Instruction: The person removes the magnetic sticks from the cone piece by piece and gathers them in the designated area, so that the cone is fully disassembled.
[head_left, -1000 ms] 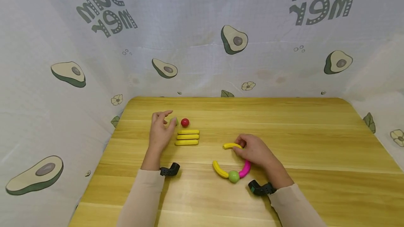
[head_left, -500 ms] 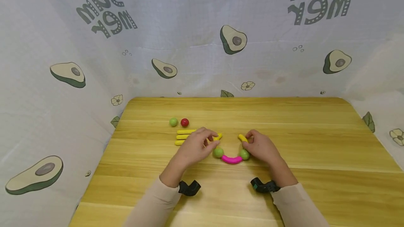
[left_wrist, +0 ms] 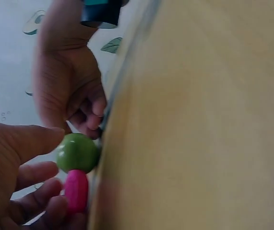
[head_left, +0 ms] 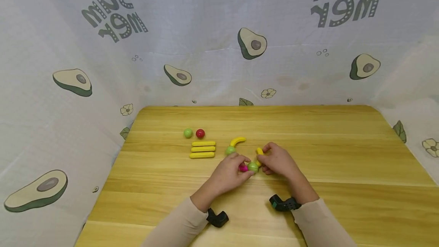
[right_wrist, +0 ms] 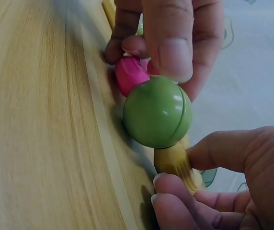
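A chain of toy curved rods and balls lies on the table. Its left end is a yellow curved rod (head_left: 238,140) joined to a green ball (head_left: 231,150). My left hand (head_left: 229,172) covers most of the magenta curved rod (left_wrist: 76,190). Its thumb and fingers grip the second green ball (right_wrist: 157,112) where that rod meets it. With thumb and fingers my right hand (head_left: 279,159) pinches another yellow curved rod (head_left: 259,151), which touches this ball's right side. In the right wrist view this rod (right_wrist: 175,163) shows a ridged surface between the fingers.
On the left of the wooden table (head_left: 326,136) lie three straight yellow rods (head_left: 202,149) side by side. Behind them sit a loose green ball (head_left: 188,133) and a red ball (head_left: 200,133). A printed cloth (head_left: 212,48) hangs along the table's far edge.
My left hand has come from the loose green ball at the left to the chain, then on to its right-hand ball. The chain has turned, its left end swinging away from me.
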Motion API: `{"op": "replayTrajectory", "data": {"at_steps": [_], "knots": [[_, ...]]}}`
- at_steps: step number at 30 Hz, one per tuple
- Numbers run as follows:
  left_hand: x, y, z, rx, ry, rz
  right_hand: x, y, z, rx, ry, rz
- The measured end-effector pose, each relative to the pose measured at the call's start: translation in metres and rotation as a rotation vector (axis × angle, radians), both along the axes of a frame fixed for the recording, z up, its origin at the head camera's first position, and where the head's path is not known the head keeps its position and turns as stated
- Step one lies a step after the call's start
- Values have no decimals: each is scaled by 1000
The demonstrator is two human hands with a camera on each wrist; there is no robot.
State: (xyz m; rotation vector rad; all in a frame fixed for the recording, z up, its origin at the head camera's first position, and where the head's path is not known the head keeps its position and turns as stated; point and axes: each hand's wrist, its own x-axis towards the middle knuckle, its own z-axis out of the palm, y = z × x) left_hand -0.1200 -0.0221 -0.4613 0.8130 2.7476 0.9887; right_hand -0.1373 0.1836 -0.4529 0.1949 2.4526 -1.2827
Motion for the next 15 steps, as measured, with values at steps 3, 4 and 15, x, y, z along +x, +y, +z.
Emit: {"op": "replayTrajectory", "data": {"at_steps": [3, 4, 15], "knots": [[0, 1, -7, 8, 36, 26, -1, 0, 0, -6, -22, 11], [0, 1, -9, 17, 42, 31, -1, 0, 0, -10, -28, 14], [-2, 1, -22, 158, -10, 57, 1, -5, 1, 69, -8, 9]]}}
